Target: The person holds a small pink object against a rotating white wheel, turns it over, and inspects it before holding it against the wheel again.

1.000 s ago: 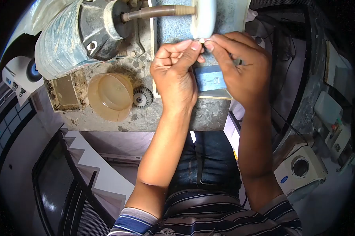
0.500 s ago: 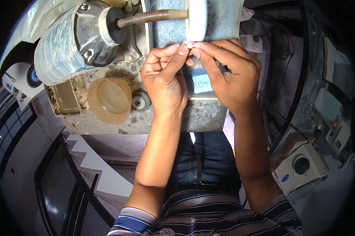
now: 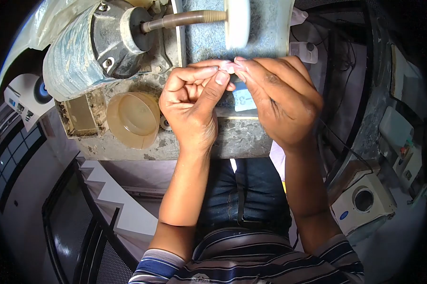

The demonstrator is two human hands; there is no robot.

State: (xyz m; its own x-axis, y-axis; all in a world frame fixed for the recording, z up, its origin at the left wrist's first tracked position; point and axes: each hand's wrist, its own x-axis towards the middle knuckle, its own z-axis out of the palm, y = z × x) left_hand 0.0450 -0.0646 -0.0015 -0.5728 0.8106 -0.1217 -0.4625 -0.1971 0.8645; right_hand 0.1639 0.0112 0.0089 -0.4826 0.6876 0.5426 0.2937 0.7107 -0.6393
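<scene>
Sm. pink-and-white pc (image 3: 230,69), pinched btwn fingers (image 3: 221,78) of L hand (image 3: 192,104) & R hand (image 3: 289,102), up above surface (image 3: 242,139), in from near edge; shape partly hidden.

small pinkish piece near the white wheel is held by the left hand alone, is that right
Not quite: the head view shows the left hand and the right hand both holding the small pinkish piece near the white wheel.
</scene>
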